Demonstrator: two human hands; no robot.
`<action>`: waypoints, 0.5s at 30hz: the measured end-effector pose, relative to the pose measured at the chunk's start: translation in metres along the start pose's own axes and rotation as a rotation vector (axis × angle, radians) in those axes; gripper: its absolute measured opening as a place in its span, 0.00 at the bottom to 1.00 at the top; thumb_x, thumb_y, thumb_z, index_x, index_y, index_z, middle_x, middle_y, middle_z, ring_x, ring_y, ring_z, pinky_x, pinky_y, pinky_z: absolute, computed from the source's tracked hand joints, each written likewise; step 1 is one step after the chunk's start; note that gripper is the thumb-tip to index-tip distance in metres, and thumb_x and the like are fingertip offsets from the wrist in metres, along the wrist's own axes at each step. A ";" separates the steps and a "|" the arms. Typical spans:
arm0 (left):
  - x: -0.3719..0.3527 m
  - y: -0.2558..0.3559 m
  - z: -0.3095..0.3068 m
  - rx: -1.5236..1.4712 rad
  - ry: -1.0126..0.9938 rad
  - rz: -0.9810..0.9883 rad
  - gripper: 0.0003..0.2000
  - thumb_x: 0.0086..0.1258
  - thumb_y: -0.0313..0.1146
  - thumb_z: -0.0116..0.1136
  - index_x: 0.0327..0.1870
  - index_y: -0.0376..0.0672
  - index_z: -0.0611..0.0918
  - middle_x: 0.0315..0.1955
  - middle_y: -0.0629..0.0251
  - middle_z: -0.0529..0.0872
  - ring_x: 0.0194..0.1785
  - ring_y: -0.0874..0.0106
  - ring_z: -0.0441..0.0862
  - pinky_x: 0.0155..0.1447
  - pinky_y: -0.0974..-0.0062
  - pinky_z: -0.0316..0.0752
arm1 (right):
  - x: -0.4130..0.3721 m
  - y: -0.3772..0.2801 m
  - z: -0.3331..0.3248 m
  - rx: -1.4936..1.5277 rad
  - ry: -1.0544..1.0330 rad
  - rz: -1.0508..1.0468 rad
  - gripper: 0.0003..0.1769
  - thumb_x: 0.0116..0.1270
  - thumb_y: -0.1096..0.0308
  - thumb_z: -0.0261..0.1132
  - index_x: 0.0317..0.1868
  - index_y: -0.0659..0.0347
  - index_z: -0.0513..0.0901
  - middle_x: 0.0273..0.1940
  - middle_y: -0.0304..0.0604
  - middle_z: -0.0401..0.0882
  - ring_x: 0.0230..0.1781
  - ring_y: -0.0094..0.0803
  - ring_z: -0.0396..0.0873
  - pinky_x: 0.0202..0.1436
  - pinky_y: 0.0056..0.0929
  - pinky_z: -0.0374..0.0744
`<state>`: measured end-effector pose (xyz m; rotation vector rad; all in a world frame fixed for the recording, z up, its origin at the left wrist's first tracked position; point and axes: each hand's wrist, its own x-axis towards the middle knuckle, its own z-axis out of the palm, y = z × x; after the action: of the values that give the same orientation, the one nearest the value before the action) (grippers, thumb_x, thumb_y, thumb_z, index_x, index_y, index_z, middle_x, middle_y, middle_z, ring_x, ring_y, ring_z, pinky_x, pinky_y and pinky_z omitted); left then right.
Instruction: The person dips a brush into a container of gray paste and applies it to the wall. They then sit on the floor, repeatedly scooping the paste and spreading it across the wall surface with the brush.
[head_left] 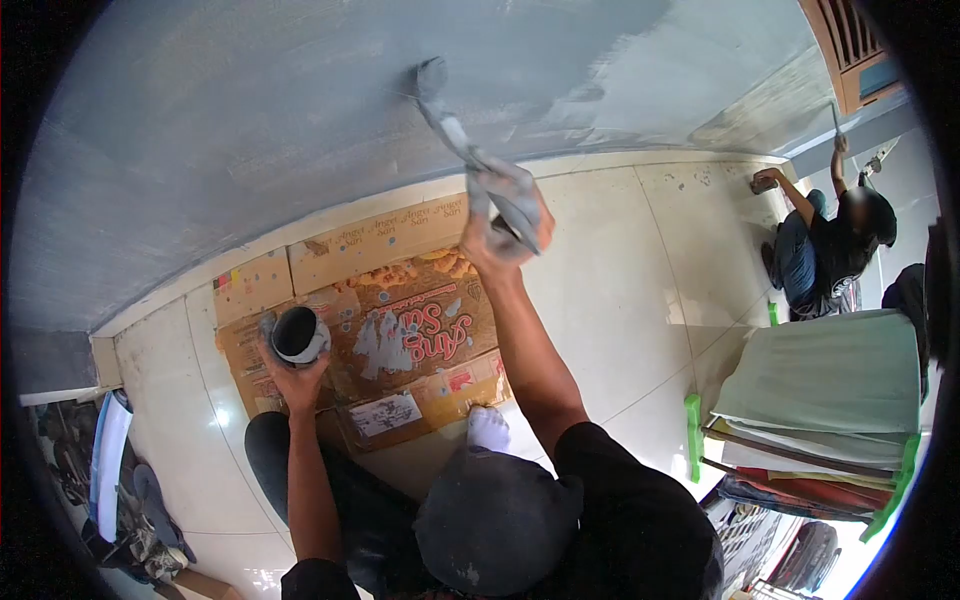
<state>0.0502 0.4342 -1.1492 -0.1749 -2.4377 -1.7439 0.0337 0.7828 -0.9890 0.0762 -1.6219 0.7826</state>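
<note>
My right hand (507, 215) is wrapped round the handle of a paint-covered brush (450, 125), smeared a little by motion. The brush's dark head touches the grey wall (300, 110) at the upper middle. Lower left, my left hand (295, 368) grips a round cup (299, 335) with a dark inside, held above the cardboard. Flattened cardboard (400, 330), spotted with grey paint, lies on the floor along the foot of the wall. Wet-looking darker grey covers part of the wall, with lighter streaks to the right.
A co-worker (840, 240) crouches by the wall at the right, one arm raised with a tool. A cloth-covered rack (820, 380) with green feet stands lower right. Slippers (155, 510) and a long white-and-blue object (110, 465) lie at the left. Pale tiles (610, 260) form the floor.
</note>
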 end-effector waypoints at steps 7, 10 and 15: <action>-0.002 -0.003 -0.001 -0.044 0.008 -0.003 0.52 0.46 0.36 0.81 0.74 0.36 0.63 0.64 0.52 0.74 0.67 0.59 0.75 0.74 0.60 0.68 | 0.017 0.080 -0.079 -0.297 0.384 -0.024 0.07 0.69 0.84 0.68 0.44 0.74 0.78 0.46 0.53 0.84 0.47 0.39 0.85 0.51 0.36 0.88; 0.001 -0.018 -0.004 0.076 -0.016 0.063 0.52 0.46 0.37 0.80 0.74 0.35 0.63 0.64 0.52 0.74 0.67 0.59 0.75 0.74 0.60 0.68 | 0.031 0.102 -0.077 -0.268 0.421 0.028 0.07 0.67 0.85 0.68 0.44 0.71 0.82 0.44 0.49 0.86 0.44 0.33 0.85 0.45 0.29 0.84; 0.000 -0.015 -0.001 -0.051 -0.029 0.000 0.51 0.47 0.38 0.80 0.74 0.35 0.63 0.64 0.52 0.75 0.67 0.58 0.76 0.74 0.60 0.69 | 0.014 0.053 -0.016 -0.116 0.077 -0.149 0.09 0.58 0.85 0.66 0.38 0.65 0.85 0.43 0.51 0.90 0.40 0.36 0.90 0.42 0.28 0.85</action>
<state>0.0472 0.4284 -1.1628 -0.2078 -2.4137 -1.8176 0.0196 0.8368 -0.9995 0.0825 -1.5659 0.5694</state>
